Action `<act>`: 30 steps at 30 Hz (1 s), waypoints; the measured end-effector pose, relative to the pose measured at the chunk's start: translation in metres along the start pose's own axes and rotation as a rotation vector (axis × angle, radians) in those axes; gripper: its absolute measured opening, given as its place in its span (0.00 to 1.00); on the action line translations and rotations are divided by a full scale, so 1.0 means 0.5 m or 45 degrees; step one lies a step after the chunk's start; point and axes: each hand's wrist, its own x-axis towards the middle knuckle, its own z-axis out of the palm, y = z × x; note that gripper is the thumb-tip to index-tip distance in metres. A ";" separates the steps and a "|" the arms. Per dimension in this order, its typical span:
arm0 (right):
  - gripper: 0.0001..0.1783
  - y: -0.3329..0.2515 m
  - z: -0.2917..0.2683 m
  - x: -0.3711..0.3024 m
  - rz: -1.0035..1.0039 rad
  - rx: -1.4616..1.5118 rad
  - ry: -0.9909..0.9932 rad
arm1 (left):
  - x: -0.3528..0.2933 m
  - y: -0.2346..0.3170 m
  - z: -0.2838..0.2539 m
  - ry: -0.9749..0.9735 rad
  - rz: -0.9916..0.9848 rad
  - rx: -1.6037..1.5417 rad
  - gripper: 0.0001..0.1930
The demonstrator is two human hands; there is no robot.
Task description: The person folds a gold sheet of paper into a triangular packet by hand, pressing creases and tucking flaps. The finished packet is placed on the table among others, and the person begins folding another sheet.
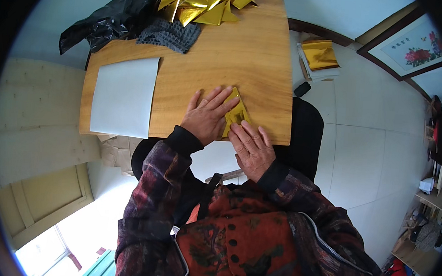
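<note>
Gold foil [238,112], white sheet [124,98] on table [189,77].

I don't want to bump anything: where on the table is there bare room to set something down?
The table is barest between the gold pieces at its far end and the left hand. A narrower strip separates that hand from the pale sheet. It's crowded around the black bag and dark cloth, and where the right hand touches gold paper.

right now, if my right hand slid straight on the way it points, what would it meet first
The shiny gold foil-like sheet, which the right hand seems to touch; past that, probably the bare left hand, though depth is hard to judge.
</note>
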 end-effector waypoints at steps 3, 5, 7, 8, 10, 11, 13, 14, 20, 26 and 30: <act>0.26 -0.005 0.001 0.002 0.017 0.000 0.024 | -0.001 0.001 -0.005 0.010 0.014 -0.024 0.29; 0.26 -0.007 0.000 0.003 0.016 0.008 0.044 | 0.000 0.000 -0.005 0.004 0.019 -0.033 0.29; 0.28 -0.005 -0.001 0.003 0.017 0.031 0.033 | 0.001 -0.002 -0.004 0.010 0.021 -0.034 0.28; 0.28 -0.005 -0.003 0.002 0.013 0.039 0.017 | 0.002 -0.003 -0.003 0.012 0.018 -0.032 0.28; 0.29 -0.005 -0.005 0.002 0.015 0.050 -0.009 | 0.001 -0.003 -0.002 0.014 0.008 -0.032 0.27; 0.29 -0.005 -0.007 0.002 0.009 0.039 -0.024 | 0.002 -0.002 -0.001 0.014 0.003 -0.037 0.28; 0.30 -0.006 -0.011 0.002 0.008 0.021 -0.056 | 0.004 0.000 0.000 0.014 -0.002 -0.051 0.28; 0.30 -0.007 -0.013 0.002 0.003 0.027 -0.051 | 0.003 0.001 0.000 0.014 -0.004 -0.059 0.29; 0.29 0.008 -0.044 0.005 0.128 0.286 0.075 | 0.002 0.000 0.001 0.051 0.006 -0.060 0.31; 0.09 0.055 -0.075 0.043 0.594 0.542 -0.006 | 0.000 0.000 0.007 0.022 -0.016 -0.071 0.32; 0.05 0.079 -0.072 0.093 0.884 0.944 -0.305 | 0.001 -0.002 0.008 0.034 -0.011 -0.046 0.32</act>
